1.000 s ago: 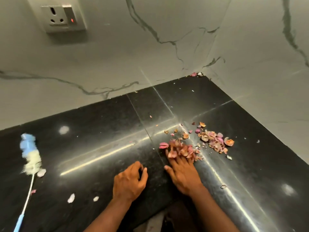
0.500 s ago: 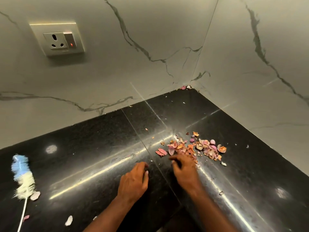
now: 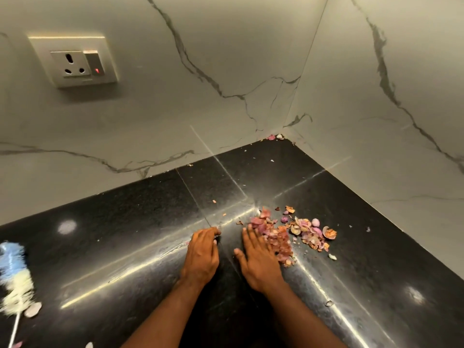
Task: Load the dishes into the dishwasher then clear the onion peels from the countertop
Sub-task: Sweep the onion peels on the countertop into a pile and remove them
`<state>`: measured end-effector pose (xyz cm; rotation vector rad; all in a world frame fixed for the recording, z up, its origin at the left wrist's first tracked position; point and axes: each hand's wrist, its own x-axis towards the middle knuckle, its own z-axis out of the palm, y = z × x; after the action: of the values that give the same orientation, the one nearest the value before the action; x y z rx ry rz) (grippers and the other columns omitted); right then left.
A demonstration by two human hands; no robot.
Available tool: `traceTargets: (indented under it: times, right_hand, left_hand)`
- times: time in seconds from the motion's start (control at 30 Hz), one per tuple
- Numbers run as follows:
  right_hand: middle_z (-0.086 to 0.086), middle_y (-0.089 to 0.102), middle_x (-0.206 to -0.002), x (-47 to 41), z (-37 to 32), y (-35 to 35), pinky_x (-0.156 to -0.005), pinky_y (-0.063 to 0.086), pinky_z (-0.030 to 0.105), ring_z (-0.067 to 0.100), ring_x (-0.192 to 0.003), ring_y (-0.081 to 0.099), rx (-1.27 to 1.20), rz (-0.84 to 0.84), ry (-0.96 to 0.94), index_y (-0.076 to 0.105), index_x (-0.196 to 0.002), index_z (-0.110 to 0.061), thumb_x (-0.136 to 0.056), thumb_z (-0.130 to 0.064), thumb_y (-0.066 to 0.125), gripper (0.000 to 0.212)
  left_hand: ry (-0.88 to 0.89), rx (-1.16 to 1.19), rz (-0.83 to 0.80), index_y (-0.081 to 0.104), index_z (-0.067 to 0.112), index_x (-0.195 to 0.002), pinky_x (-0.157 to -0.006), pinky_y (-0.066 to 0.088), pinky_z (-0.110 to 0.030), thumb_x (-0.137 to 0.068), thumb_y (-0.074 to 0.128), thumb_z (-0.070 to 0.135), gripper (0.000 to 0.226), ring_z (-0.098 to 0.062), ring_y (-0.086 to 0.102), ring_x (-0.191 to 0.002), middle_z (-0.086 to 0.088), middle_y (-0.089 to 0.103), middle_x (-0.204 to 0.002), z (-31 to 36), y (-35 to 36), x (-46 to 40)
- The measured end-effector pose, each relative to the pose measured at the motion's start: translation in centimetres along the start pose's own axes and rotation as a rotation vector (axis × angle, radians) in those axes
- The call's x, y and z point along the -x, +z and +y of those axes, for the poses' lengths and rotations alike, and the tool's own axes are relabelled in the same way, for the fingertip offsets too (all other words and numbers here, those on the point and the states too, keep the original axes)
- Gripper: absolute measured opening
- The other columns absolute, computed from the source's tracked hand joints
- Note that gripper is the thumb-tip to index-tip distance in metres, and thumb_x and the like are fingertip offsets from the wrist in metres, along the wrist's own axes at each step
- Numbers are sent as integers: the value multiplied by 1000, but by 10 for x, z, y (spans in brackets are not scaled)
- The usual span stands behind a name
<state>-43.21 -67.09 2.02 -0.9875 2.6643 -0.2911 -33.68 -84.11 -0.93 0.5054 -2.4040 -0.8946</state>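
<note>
Head view: half a second ago the right hand [image 3: 261,259] had its fingers bent down onto the near edge of the onion peels [image 3: 288,234]; now it lies flat on the black countertop [image 3: 125,247] with straight fingers, its outer edge pressed against the heap; the peels beside it are bunched tighter than before; the left hand [image 3: 202,252] has stayed just left of the right, palm down, fingers loosely bent at the tips, holding nothing. The peels lie right of the right hand, touching its little-finger side and fingertips; they are well apart from the left hand; loose scraps trail farther right of the heap, and a few bits sit in the wall corner beyond it. The heap's long axis runs from beside the right hand away to the right. Far left of the peels lies a blue-and-white brush [image 3: 13,275]; a wall socket [image 3: 77,64] is up on the left wall.
</note>
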Motion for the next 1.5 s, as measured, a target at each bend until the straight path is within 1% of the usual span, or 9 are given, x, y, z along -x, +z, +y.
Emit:
traceTargets:
  times: [0.13,0.23,0.37,0.6,0.8,0.93,1.07,1.17,1.5]
  right_hand:
    - [-1,19,-172,-3,8,-16,-127,19,34,18,-158,21,-149,104,129,26,-164,-23,-109,-51,32,63]
    - [-2,39,-164,5,-13,-23,-122,24,25,13,-150,36,-241,236,-53,46,-155,-21,-108,-33,43,49]
    - [2,17,-173,-9,-38,1,-128,21,43,20,-158,21,-148,-30,-377,29,-163,-22,-107,-37,33,58]
    - [-3,-8,-173,-35,1,-13,-131,-1,41,16,-159,-13,-13,20,-100,0,-166,-21,-109,-56,16,69]
    - [-15,45,-158,-20,37,-56,-114,40,18,-14,-138,41,-658,211,-204,66,-139,-26,-103,-20,63,36]
    - [-4,74,-124,-18,89,-82,-94,61,41,6,-110,70,-708,570,14,74,-124,-24,-99,-17,65,28]
    - [8,29,-168,-19,163,-85,-126,25,53,25,-156,26,-388,503,427,38,-158,-19,-107,-52,42,61]
    - [10,2,-173,-20,186,-71,-130,7,53,25,-160,2,-280,328,550,12,-165,-12,-105,-67,19,81]
    - [-2,47,-159,-10,106,-61,-122,36,43,12,-145,42,-748,265,97,48,-154,-29,-110,-48,39,49]
  left_hand:
    - [5,-18,5,66,19,-118,-101,41,-28,-95,49,15,29,-17,57,-111,5,65,-120,1,-2,0]
    - [15,-30,8,65,21,-116,-101,40,-25,-95,48,14,28,-16,56,-110,6,64,-119,0,1,-1]
    - [3,42,8,67,15,-122,-105,31,-11,-97,42,19,36,-16,57,-112,0,68,-120,-1,-4,0]
    - [14,-23,-24,66,14,-129,-110,32,-15,-101,46,17,34,-17,56,-120,0,67,-129,1,-4,2]
    - [31,-87,-36,65,18,-128,-110,37,-27,-104,42,28,34,-16,54,-122,3,64,-132,2,-5,0]
    - [41,-119,-59,66,16,-125,-110,34,-27,-103,44,26,32,-19,55,-122,0,64,-132,3,-4,-1]
    - [37,-136,-81,66,18,-125,-110,34,-27,-104,43,27,33,-18,54,-124,2,63,-133,3,-4,1]
    - [23,-154,-91,66,20,-125,-110,36,-31,-104,41,30,35,-18,52,-125,3,62,-134,4,-4,1]
    - [14,-167,-102,66,20,-126,-110,33,-28,-104,42,30,35,-19,52,-126,2,61,-136,2,-2,2]
